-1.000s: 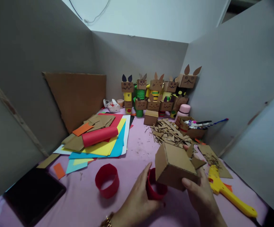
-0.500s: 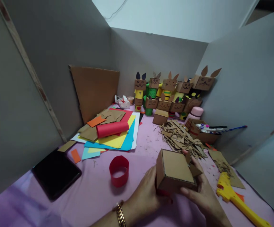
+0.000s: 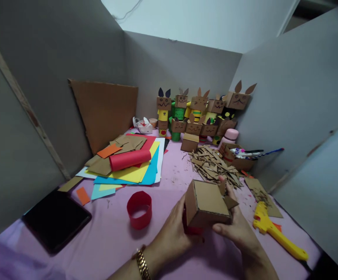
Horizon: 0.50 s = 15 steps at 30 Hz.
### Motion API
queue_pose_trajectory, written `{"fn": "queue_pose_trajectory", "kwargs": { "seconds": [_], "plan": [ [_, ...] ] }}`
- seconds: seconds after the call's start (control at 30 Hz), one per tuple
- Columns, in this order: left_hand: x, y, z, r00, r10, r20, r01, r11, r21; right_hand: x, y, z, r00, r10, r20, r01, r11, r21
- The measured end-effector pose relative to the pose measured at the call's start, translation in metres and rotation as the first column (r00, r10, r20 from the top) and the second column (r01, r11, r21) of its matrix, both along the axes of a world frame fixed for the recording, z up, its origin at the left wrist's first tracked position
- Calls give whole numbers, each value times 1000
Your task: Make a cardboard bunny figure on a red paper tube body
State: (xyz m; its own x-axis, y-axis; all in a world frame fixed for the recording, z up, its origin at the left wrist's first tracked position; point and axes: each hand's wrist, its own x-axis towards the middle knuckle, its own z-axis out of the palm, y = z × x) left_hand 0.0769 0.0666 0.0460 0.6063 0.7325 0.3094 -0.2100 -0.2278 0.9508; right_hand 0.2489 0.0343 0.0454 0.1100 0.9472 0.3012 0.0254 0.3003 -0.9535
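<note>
A cardboard box with pointed cardboard ears on its right side is held over the pink-covered table at the lower middle. Under it a red piece shows in part. My left hand wraps round the red piece and the box's left side, its fingers partly hidden. My right hand grips the box's right side, near the ears, with the thumb at the lower front edge. A red paper ring stands on the table to the left of my hands.
Coloured sheets with a red roll lie at the left, near a black tablet. Cardboard scraps are heaped ahead. A yellow glue gun lies at the right. Cardboard animal figures stand at the back.
The view has turned slightly right, so everything appears further left. Both hands keep their hold on the box, with more of the red piece showing below it.
</note>
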Motion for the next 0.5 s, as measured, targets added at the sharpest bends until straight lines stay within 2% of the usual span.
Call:
{"fn": "queue_pose_trajectory", "kwargs": {
  "seconds": [0.23, 0.37, 0.5],
  "plan": [
    [-3, -2, -6, 995, 80, -58, -82, 996, -33, 5, -1, 1, 997, -52, -61, 51, 999, -10],
    [-3, -2, -3, 998, 63, -29, -62, 998, 13, 2, -5, 6, 998, -47, -41, 43, 996, -75],
    [-3, -2, 2, 998, 56, -9, -56, 997, 53, -1, -6, 6, 997, -68, -29, 66, 994, -84]
  ]
}}
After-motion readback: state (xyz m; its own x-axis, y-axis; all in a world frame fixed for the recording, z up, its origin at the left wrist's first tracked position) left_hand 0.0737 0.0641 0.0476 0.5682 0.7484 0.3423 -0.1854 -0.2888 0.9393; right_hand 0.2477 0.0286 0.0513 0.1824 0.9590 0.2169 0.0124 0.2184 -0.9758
